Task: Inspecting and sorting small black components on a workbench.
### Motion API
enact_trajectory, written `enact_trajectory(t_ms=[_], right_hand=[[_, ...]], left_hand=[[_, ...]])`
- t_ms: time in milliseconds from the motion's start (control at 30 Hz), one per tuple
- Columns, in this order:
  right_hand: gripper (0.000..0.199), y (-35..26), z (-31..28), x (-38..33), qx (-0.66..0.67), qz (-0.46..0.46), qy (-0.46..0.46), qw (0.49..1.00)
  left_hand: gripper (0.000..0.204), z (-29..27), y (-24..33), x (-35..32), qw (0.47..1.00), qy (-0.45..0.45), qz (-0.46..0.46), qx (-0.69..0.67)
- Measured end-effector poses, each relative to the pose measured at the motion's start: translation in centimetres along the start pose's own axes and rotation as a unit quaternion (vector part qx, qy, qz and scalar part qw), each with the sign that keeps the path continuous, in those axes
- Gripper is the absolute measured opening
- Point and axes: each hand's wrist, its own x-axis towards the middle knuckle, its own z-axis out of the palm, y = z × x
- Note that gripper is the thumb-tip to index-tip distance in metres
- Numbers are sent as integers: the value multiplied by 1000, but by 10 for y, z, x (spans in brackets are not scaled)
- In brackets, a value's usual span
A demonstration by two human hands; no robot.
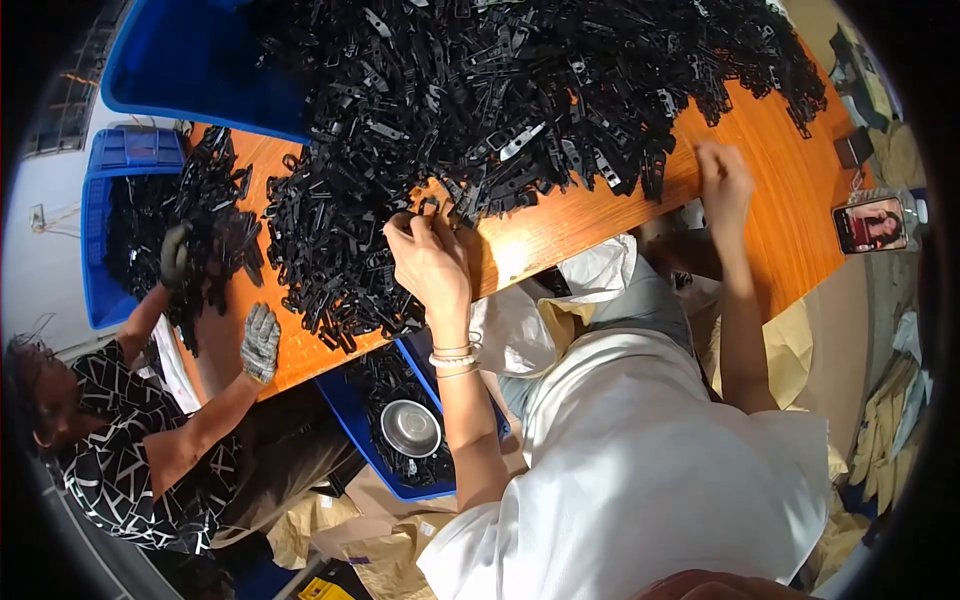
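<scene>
A wide heap of small, narrow black plastic parts (520, 90) covers much of the orange wooden table (765, 150). My left hand (432, 262), with bracelets at its wrist, is at the heap's near edge. Its fingers are curled and pressed together against the dark parts; what lies between them is hidden. Farther right, my right hand (727, 190) is raised over the table, apart from the heap. Motion smears its fingers, and I cannot make out anything in them.
A blue bin (205, 75) overlaps the heap at far left. Another person's gloved hand (260, 343) rests by the table edge, the other at a blue crate (98, 250) of parts. Below stands a blue bin (428, 492) holding a metal bowl (411, 428). A phone (871, 225) stands right.
</scene>
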Motion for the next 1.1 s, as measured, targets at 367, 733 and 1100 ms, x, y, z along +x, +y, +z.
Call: enact_trajectory(t_ms=[367,733,1100], right_hand=[[28,8,-12,41,-187,134,-85,970],[26,18,-35,25,-241,92,-113,960],[18,-120,-42,-14,262,-58,-187,945]], left_hand=[[21,-10,35,-10,891,-52,-127,-432],[31,-22,33,-14,711,-283,-168,-621],[33,-7,71,-27,548,-294,-165,-765]])
